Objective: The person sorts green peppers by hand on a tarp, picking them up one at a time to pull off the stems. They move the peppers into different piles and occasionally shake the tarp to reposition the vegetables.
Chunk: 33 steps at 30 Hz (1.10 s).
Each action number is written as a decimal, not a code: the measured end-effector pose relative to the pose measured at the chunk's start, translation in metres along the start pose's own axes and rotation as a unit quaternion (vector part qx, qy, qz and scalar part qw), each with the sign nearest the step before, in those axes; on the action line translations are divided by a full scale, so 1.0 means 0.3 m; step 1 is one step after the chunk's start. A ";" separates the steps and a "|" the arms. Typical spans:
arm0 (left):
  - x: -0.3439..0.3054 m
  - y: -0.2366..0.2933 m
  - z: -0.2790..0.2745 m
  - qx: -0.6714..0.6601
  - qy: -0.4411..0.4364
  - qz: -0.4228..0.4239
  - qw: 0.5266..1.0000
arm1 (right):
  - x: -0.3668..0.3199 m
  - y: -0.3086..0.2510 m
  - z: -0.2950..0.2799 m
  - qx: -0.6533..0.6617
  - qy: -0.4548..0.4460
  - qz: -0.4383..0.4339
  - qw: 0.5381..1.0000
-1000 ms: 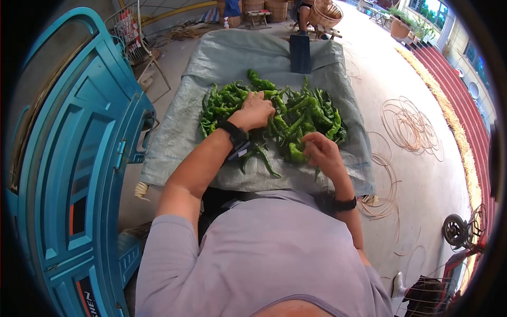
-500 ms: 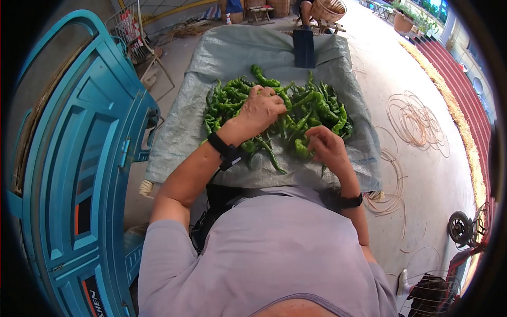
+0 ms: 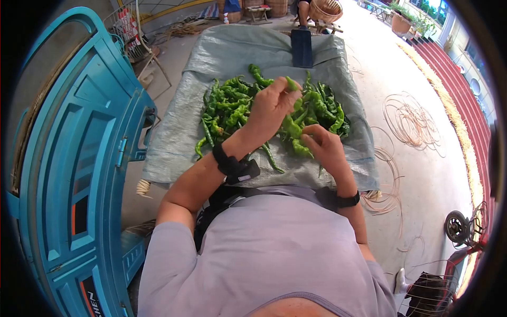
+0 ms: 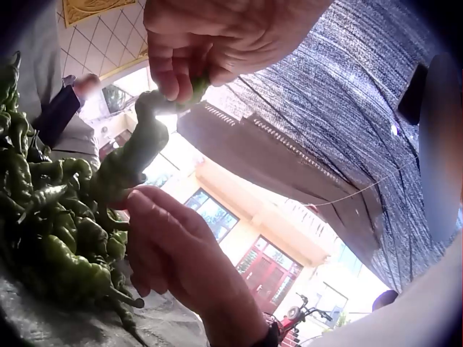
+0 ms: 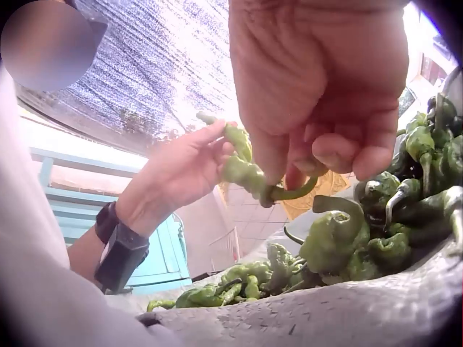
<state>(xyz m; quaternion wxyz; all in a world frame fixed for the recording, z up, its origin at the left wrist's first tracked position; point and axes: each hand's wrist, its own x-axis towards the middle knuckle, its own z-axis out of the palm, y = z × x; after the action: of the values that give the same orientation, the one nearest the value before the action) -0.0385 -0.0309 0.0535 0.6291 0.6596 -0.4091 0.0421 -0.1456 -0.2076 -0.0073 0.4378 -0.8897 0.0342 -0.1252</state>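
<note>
A long curved green pepper (image 4: pixel 130 155) is stretched between both hands in the left wrist view. My left hand (image 3: pixel 272 110) pinches its upper end, raised over the pile. In the right wrist view the right hand (image 5: pixel 325 94) pinches the pepper's (image 5: pixel 246 176) stem end between thumb and finger. The head view has the right hand (image 3: pixel 326 148) low at the near right of the pile. Green peppers lie in a left heap (image 3: pixel 224 108) and a right heap (image 3: pixel 322 108) on the grey-green woven sheet (image 3: pixel 174 127).
A dark flat strap or panel (image 3: pixel 301 48) lies over the sheet's far edge. On the left stands a blue metal vehicle panel (image 3: pixel 95 153). Beyond the sheet a person sits near a wicker basket (image 3: pixel 326 10). Coiled strips (image 3: pixel 412 121) lie on the ground at right.
My left hand has risen off the pile and moved right, with a pepper now in its fingers. The right hand has stayed near the pile's front right.
</note>
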 end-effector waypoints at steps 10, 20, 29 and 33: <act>0.070 -0.091 0.006 -0.164 0.054 -0.059 0.983 | -0.003 -0.029 -0.007 -0.124 0.121 -0.002 0.985; -0.003 -0.329 -0.050 0.519 -0.289 0.015 0.804 | 0.005 0.030 -0.015 0.111 0.173 0.052 0.977; 0.071 -0.381 -0.031 0.562 -0.328 -0.068 0.756 | 0.000 0.047 0.002 0.035 0.065 0.028 0.997; 0.059 -0.380 -0.017 0.562 -0.324 -0.047 0.760 | 0.002 0.047 0.010 -0.002 0.024 0.026 0.999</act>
<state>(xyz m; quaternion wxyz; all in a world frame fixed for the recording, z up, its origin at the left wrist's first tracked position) 0.0431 -0.0493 -0.0260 -0.0232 0.8875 -0.4598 0.0190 -0.1436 -0.2141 -0.0200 0.4382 -0.8860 0.0679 -0.1356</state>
